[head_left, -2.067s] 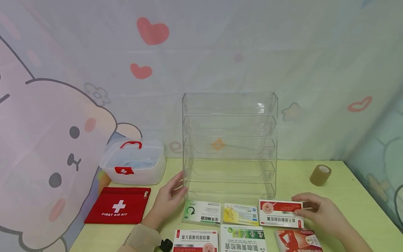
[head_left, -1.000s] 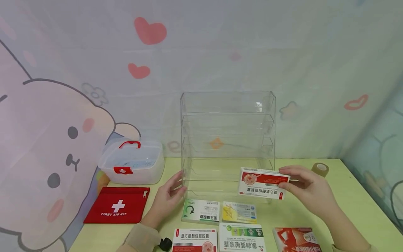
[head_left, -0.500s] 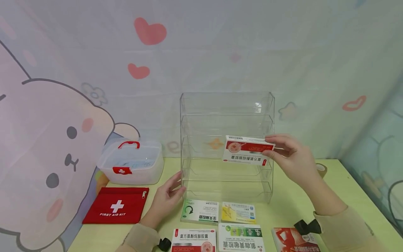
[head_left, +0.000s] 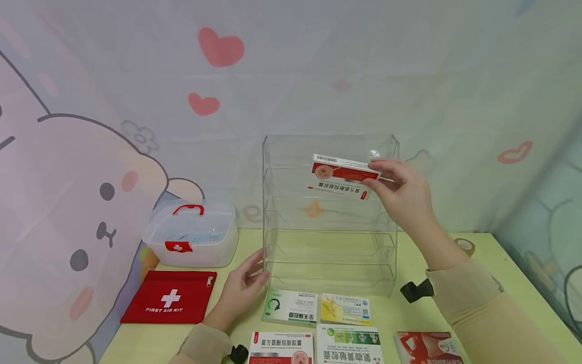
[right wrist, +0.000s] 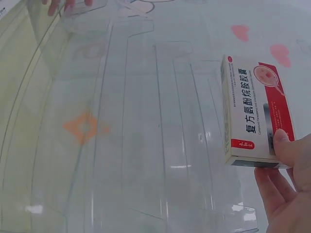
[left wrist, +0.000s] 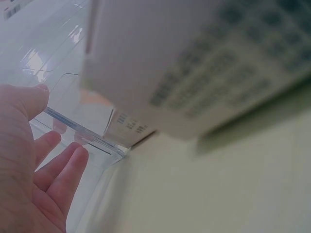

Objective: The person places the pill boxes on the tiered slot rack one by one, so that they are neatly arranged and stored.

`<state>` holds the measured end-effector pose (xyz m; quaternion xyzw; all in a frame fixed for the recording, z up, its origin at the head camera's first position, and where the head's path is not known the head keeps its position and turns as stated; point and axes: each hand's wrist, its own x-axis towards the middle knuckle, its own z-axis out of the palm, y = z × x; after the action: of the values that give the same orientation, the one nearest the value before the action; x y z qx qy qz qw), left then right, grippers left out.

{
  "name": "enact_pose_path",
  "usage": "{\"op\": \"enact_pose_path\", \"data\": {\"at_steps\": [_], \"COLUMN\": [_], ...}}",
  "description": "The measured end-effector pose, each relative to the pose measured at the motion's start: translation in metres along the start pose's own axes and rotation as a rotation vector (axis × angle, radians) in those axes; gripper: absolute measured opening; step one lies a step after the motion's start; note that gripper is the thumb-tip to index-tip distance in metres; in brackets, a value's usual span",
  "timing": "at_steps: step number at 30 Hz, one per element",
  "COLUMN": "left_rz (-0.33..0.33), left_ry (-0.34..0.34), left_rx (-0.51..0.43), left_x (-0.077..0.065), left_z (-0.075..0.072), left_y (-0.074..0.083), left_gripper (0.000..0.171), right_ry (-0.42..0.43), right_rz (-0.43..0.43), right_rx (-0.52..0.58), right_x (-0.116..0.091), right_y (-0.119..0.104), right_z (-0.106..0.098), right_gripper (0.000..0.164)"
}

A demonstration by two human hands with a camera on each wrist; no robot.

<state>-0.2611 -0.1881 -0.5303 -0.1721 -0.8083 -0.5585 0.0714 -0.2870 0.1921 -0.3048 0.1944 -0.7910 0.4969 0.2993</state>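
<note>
A clear tiered display rack (head_left: pixel 329 247) stands upright on the table. My left hand (head_left: pixel 243 283) holds its lower left side edge; in the left wrist view the thumb and fingers of that hand (left wrist: pixel 29 160) lie on either side of the clear panel. My right hand (head_left: pixel 402 189) pinches the right end of a red-and-white medicine box (head_left: pixel 343 177) between thumb and fingers. This box is raised in front of the rack's upper tiers, tilted, its printed face towards me. The right wrist view shows the same medicine box (right wrist: pixel 257 111) apart from the tiers.
Several medicine boxes lie before the rack, among them a green-and-white box (head_left: pixel 291 306), a yellow-and-white box (head_left: pixel 345 308) and a red box (head_left: pixel 427 349). A red first aid pouch (head_left: pixel 168 298) and lidded plastic case (head_left: pixel 193 237) are left. A tape roll (head_left: pixel 465 246) is right.
My right hand has lifted the red-and-white medicine box off the table, up and leftwards to the rack's upper tiers. My left hand has stayed at the rack's side.
</note>
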Motion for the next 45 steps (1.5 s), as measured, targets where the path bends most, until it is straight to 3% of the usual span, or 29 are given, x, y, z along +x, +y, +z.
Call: {"op": "enact_pose_path", "data": {"at_steps": [9,19,29,37,45], "left_rz": [0.000,-0.008,-0.019,-0.010,-0.006], "left_ry": [0.002,-0.002,-0.001,-0.005,-0.008], "left_rx": [0.003,-0.005,0.001,0.012,0.008], "left_x": [0.001,0.000,-0.002,-0.002,-0.001], "left_z": [0.001,0.001,0.001,0.001,0.001], "left_y": [-0.002,-0.002,0.002,0.002,0.001], "left_gripper": [0.064,0.064,0.062,0.064,0.064], "right_ry": [0.025,0.093,0.084,0.020,-0.044], "right_rz": [0.017,0.037,0.036,0.089,0.120], "right_rx": [-0.102,-0.053,-0.182,-0.190,-0.144], "right_x": [0.040,0.070,0.083,0.089,0.083], "right_y": [-0.013,-0.019,-0.016,-0.012,-0.004], "right_z": [0.008,0.027,0.046,0.058,0.071], "right_gripper": [0.035,0.031,0.029,0.028,0.028]}}
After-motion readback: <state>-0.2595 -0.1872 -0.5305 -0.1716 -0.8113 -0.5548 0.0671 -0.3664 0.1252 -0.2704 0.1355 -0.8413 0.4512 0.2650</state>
